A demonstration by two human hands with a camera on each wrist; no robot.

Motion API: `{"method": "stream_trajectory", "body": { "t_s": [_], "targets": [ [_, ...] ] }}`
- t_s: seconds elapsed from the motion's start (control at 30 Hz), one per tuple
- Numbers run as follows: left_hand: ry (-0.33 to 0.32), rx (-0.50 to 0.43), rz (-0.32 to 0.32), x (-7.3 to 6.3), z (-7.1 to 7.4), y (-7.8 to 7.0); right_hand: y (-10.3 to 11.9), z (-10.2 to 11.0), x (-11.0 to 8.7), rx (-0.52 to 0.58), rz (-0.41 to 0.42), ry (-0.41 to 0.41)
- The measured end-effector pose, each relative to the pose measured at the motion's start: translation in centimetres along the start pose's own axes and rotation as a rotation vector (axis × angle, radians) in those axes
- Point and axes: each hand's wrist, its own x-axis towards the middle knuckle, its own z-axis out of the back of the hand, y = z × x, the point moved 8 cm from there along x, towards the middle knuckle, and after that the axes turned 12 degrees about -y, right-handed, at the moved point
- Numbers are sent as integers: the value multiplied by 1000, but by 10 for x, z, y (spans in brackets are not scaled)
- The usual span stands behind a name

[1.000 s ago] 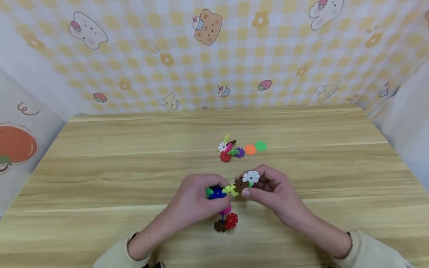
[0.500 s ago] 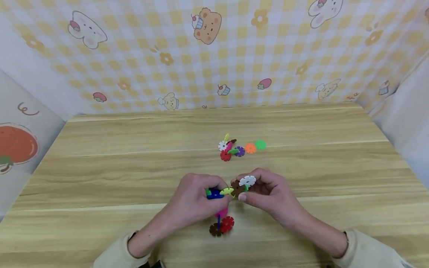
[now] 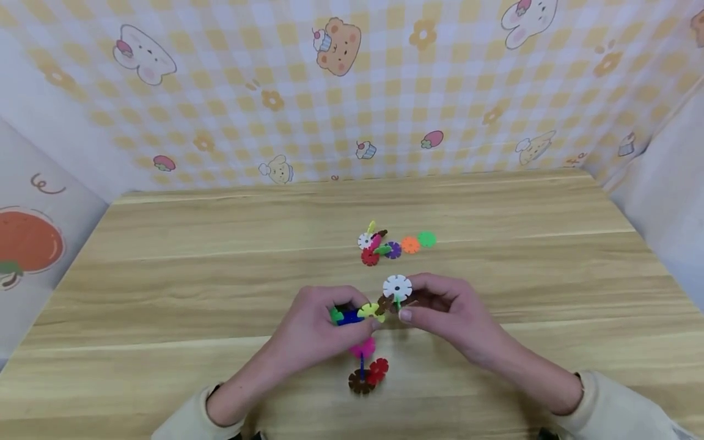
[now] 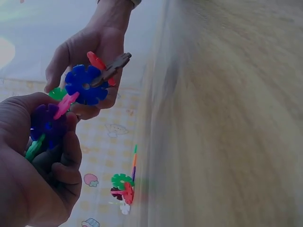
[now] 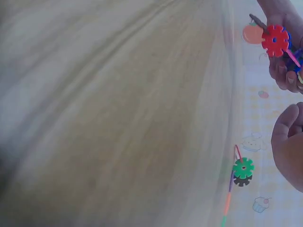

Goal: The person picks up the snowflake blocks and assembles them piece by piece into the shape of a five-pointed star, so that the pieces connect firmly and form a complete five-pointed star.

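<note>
My left hand (image 3: 330,327) grips a linked chain of notched plastic snowflake discs over the table, its fingers curled round a blue disc (image 3: 348,317). A yellow disc (image 3: 368,310) pokes out by the thumb. Below the hand hang a pink disc (image 3: 363,348), a brown disc (image 3: 360,382) and a red disc (image 3: 378,370). My right hand (image 3: 453,308) pinches the chain's other end, where a white disc (image 3: 397,287) faces up beside a second brown disc (image 3: 384,304) and a green one seen edge-on. In the left wrist view, another blue disc (image 4: 78,85) shows below the pink one.
Farther back on the wooden table (image 3: 220,256) lies a second assembly of linked discs, with a red disc (image 3: 370,256), a purple disc (image 3: 393,250), an orange disc (image 3: 410,245) and a green disc (image 3: 426,239). A checked cloth (image 3: 308,122) hangs behind the table.
The white disc has shifted left and turned to face upward more. My right fingers have changed their hold at that end. The hanging discs have swung slightly; the second assembly stays put.
</note>
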Motion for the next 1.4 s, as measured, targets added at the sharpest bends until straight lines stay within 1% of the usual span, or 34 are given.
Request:
{"method": "stream_trajectory", "body": {
  "t_s": [0.13,0.3,0.4,0.5,0.57,0.6,0.63,0.7,0.8,0.87,0.93,1.0,1.1,1.27,1.4],
  "targets": [
    [10,-1,-14,0,1,1,1,0,1,-19,2,-58],
    [26,37,-16,0,2,3,-3,-3,4,-31,-38,-110],
    [38,65,-52,3,1,2,-2,-1,7,-54,-64,-142],
    [52,69,-92,5,-2,-1,0,2,9,-78,-78,-170],
    [61,54,-88,5,-4,-1,2,2,10,-70,-92,-167],
    [69,32,-73,5,-5,0,1,2,9,-68,-103,-163],
    [72,10,-44,5,-6,1,1,1,9,-63,-113,-158],
    [86,-60,31,5,-8,4,0,-1,7,-45,-131,-144],
    [112,-175,164,5,-11,9,-2,-6,4,-18,-152,-113],
    [131,-225,234,5,-14,12,-3,-10,2,3,-157,-83],
    [152,-248,279,5,-15,13,-5,-13,1,22,-168,-58],
    [165,-248,302,5,-16,14,-7,-16,-1,50,-191,-45],
    [183,-235,313,5,-17,16,-10,-18,-2,86,-238,-46],
    [218,-212,308,4,-16,18,-13,-21,-5,132,-300,-42],
    [235,-199,288,4,-14,19,-17,-23,-8,201,-349,-33]
  ]
}}
